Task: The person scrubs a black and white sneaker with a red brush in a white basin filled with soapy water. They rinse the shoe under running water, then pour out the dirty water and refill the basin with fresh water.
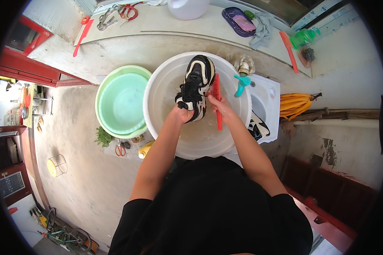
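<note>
A black and cream sneaker [196,84] is held over a large white plastic basin [159,79] with cloudy water in it. My left hand [183,114] grips the shoe at its heel end, toe pointing away from me. In my right hand [221,105] is a red plastic scrubbing brush [219,119], upright along the shoe's right side. The fingers of that hand also reach close to a thin dark lace; whether they pinch it I cannot tell. A second black and white shoe [258,127] lies in the sink, partly hidden by the basin and my right forearm.
A teal tap [242,85] stands over the white sink [271,92] at the basin's right. Nested green basins [123,102] sit to the left, near scissors [120,150] and a yellow bottle [145,149]. The ledge holds a soap dish [234,20], another red brush [289,51] and pliers [129,12].
</note>
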Action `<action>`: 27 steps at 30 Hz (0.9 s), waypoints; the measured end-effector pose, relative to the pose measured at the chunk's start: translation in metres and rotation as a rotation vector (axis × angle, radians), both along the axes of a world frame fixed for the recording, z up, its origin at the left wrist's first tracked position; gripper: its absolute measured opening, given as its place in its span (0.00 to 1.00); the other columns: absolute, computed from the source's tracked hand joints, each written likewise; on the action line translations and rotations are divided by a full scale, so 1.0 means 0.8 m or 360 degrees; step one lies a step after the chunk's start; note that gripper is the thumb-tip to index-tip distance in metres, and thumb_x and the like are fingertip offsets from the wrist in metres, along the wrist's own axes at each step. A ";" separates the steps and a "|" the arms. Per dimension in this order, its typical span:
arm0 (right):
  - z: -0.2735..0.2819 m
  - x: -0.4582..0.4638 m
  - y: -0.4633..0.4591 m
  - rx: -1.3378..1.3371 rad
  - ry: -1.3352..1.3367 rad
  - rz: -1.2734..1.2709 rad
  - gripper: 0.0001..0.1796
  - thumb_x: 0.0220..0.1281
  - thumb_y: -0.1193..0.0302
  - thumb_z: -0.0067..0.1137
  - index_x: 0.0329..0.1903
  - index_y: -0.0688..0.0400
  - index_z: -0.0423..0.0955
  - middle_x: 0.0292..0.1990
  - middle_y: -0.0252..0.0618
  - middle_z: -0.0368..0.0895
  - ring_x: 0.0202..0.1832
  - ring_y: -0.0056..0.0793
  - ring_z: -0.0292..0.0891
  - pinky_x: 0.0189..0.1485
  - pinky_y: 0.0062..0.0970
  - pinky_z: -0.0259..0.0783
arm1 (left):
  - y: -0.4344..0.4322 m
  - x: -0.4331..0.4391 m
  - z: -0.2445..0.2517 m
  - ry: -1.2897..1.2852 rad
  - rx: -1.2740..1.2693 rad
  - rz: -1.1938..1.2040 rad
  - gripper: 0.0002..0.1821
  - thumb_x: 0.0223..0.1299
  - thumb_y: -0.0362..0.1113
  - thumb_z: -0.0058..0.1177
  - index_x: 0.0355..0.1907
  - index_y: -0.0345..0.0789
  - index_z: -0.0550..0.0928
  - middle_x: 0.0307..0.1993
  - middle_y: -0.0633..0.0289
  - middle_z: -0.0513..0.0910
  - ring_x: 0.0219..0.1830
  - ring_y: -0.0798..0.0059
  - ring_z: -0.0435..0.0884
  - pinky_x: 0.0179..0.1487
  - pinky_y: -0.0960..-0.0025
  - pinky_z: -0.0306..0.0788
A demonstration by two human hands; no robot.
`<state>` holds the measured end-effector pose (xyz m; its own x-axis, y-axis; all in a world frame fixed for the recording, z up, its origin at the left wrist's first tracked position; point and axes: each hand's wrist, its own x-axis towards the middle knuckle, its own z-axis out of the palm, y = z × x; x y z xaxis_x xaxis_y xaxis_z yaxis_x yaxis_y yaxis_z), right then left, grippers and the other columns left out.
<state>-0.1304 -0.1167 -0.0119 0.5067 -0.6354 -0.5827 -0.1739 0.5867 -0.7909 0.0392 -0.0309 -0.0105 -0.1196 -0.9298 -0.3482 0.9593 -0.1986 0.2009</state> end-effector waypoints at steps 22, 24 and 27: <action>0.017 -0.018 0.030 0.0251 -0.0188 0.0362 0.39 0.58 0.46 0.67 0.67 0.49 0.65 0.39 0.24 0.77 0.27 0.13 0.60 0.24 0.18 0.54 | -0.040 -0.028 0.011 0.0032 0.0034 0.0253 0.25 0.74 0.49 0.38 0.65 0.36 0.71 0.58 0.56 0.77 0.58 0.60 0.75 0.62 0.57 0.68; 0.065 -0.023 0.028 0.0050 0.0090 0.0513 0.38 0.62 0.50 0.63 0.70 0.53 0.63 0.48 0.30 0.78 0.40 0.15 0.69 0.30 0.20 0.62 | -0.033 -0.022 0.013 -0.0057 0.0054 0.0310 0.26 0.74 0.49 0.38 0.66 0.36 0.71 0.59 0.56 0.76 0.58 0.60 0.74 0.62 0.58 0.67; 0.076 -0.073 0.030 -0.0729 0.0088 0.0336 0.36 0.69 0.55 0.57 0.74 0.54 0.58 0.43 0.30 0.80 0.28 0.12 0.62 0.25 0.17 0.59 | -0.030 -0.025 0.018 -0.0107 0.0058 0.0317 0.26 0.74 0.49 0.37 0.66 0.36 0.70 0.60 0.56 0.75 0.60 0.61 0.73 0.64 0.58 0.65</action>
